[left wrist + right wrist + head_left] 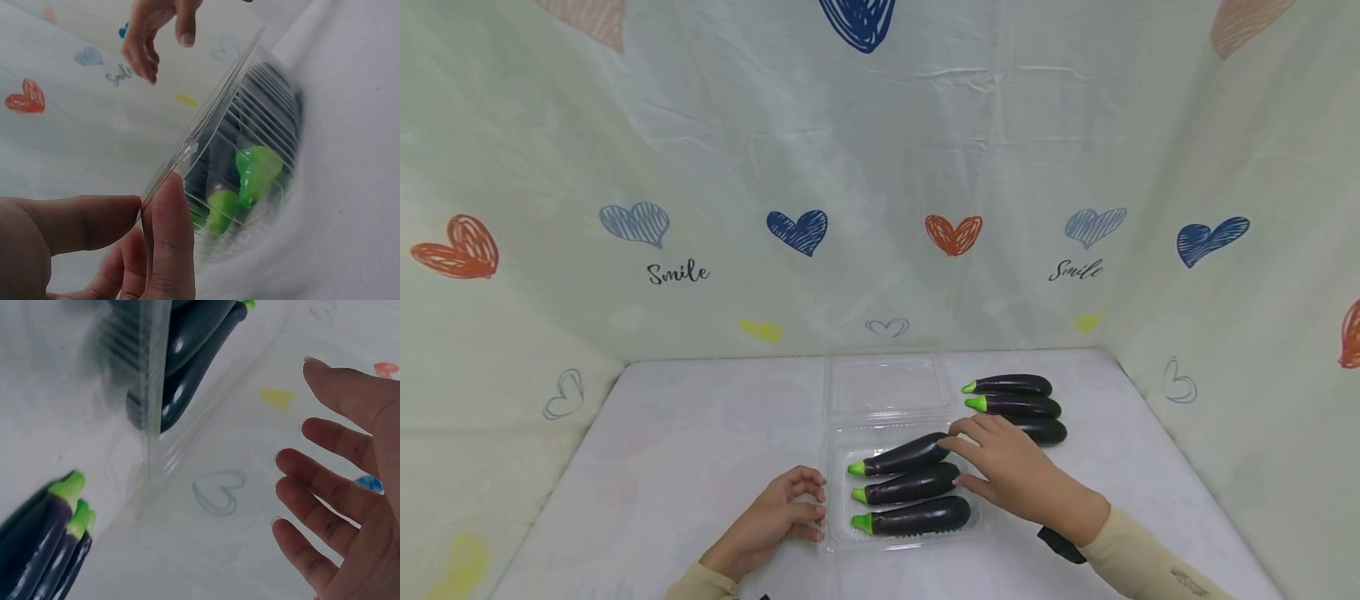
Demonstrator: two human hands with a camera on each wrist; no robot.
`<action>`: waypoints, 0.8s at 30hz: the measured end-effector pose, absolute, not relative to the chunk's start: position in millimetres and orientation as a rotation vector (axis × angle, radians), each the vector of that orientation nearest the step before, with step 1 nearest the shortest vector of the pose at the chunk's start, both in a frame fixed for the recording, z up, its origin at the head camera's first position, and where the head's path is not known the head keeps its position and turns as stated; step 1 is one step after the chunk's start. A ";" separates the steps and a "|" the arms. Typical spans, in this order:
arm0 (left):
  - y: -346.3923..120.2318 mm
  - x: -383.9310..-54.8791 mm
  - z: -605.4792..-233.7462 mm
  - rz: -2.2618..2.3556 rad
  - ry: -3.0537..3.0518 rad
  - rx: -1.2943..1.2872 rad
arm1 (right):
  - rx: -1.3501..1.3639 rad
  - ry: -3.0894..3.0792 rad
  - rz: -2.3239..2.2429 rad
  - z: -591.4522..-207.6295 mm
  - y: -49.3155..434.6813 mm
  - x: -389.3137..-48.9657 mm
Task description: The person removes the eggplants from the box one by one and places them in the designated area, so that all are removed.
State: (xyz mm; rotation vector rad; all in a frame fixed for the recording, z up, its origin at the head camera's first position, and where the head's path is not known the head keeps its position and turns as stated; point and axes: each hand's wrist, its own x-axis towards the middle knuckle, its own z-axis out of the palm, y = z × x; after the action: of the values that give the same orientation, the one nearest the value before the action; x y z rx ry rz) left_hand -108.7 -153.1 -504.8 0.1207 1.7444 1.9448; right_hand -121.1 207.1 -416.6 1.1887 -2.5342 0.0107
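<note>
A clear plastic clamshell box [838, 483] lies with three eggplants side by side in its base: a near one [921, 516], a middle one [913, 484] and a far one [910, 454]. Their green stems point left. My left hand [778, 517] pinches the box's left rim between thumb and fingers, as the left wrist view shows closely. Over the box's right side hovers my right hand [1011, 468], fingers spread and holding nothing; the right wrist view shows it apart from the eggplants. It partly covers the far eggplant's round end in the head view.
The box's lid [887, 386] is folded back behind the base. Three more eggplants [1024, 406] lie on the white table [700, 433] at the back right, the closest partly hidden by the right hand. A cloth printed with hearts surrounds the table's back and sides.
</note>
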 end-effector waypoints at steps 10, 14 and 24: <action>-154.4 -108.2 -501.4 1.947 1.741 0.129 | 1.324 -2.582 -0.096 -424.0 187.3 -119.1; -154.5 -108.4 -501.6 1.949 1.739 0.129 | 1.322 -2.605 -0.159 -425.0 182.1 -123.9; -154.3 -108.2 -502.6 1.940 1.738 0.123 | 1.355 -2.527 -0.386 -428.3 168.1 -137.0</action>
State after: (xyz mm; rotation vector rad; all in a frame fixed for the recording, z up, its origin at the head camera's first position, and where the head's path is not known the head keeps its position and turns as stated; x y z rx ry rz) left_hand -108.2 -154.3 -502.6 0.1225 1.7380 1.9402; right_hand -137.0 168.1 -428.3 1.3554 -2.5271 -0.3856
